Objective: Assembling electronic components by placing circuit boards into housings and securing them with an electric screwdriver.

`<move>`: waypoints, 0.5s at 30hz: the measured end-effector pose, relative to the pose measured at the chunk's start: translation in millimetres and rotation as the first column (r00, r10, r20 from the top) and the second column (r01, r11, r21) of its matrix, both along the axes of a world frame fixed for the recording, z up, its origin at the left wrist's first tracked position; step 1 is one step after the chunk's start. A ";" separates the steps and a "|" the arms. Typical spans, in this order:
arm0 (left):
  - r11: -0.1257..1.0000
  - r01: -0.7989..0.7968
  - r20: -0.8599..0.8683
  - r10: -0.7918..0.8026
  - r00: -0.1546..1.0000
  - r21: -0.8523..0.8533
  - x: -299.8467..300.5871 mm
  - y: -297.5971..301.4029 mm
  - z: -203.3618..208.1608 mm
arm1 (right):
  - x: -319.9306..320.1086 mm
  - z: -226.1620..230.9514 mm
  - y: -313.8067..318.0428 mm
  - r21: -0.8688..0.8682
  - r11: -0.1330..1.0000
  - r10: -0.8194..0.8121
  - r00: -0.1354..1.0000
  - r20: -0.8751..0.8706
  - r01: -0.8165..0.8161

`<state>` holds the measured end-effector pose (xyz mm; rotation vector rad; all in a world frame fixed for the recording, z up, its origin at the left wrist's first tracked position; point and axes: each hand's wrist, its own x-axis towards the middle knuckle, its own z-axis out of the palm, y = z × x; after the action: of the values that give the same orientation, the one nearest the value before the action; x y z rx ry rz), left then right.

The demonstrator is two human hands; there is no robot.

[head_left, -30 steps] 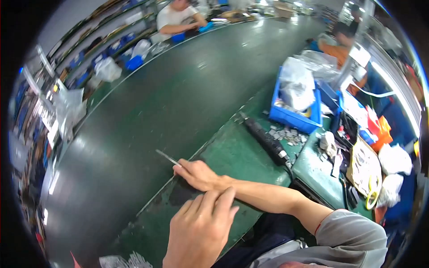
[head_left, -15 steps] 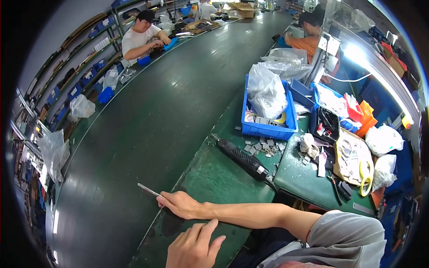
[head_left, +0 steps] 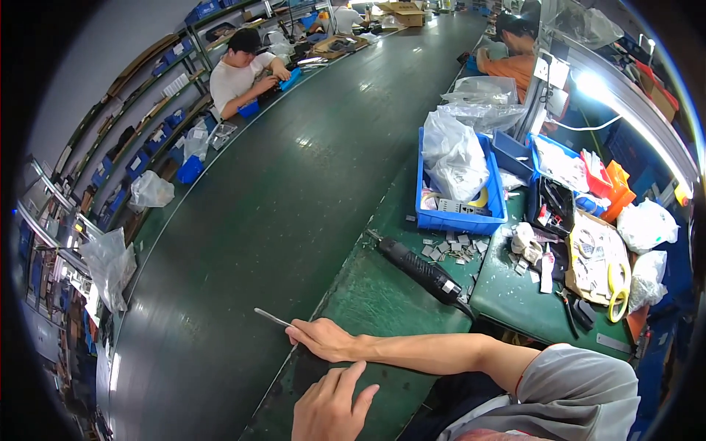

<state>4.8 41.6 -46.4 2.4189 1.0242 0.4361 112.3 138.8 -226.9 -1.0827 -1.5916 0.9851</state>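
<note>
Head view: right hand (head_left: 323,339) pinching thin metal strip (head_left: 272,317) at conveyor edge; left hand (head_left: 327,406) open, empty; nothing placed yet.

Left hand (head_left: 331,403) runs off the bottom edge, the thin tool (head_left: 273,318) disappears under the right hand (head_left: 323,339), and the small parts (head_left: 448,250) by the blue bin (head_left: 460,220) stay too tiny to identify.

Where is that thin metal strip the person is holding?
In the head view, the thin metal strip sticks out left from the right hand, over the dark green conveyor belt, lower centre.
</note>
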 end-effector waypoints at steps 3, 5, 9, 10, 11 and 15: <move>1.000 0.020 -0.012 -0.021 1.000 -0.008 -1.9 -1.5 -0.1 | 0.8 -1.4 0.3 0.034 0.999 -0.013 1.000 0.007 0.013; 1.000 0.024 -0.006 -0.024 1.000 -0.007 -2.7 -1.8 1.5 | 2.2 -7.3 2.1 0.110 0.993 -0.037 0.999 -0.006 0.038; 1.000 0.024 0.006 -0.024 1.000 0.007 -8.2 -1.2 1.7 | 0.7 -6.4 4.1 -0.008 0.998 -0.069 0.996 -0.062 0.068; 1.000 0.025 0.016 -0.026 1.000 0.009 -9.6 -1.1 1.7 | -0.5 -5.5 4.3 -0.011 0.996 -0.091 0.993 -0.078 0.090; 1.000 0.026 0.026 -0.026 0.999 0.011 -11.0 -1.0 2.1 | -0.9 -5.9 6.2 -0.008 0.996 -0.089 0.993 -0.079 0.088; 1.000 0.020 0.028 -0.020 0.999 0.004 -12.8 -2.4 8.1 | -0.8 -8.5 9.0 -0.122 0.989 -0.093 0.993 -0.078 0.083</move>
<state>-8.1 39.2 -38.3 2.4172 0.9870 0.4644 111.5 147.8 -235.4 -1.1673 -1.4208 1.0630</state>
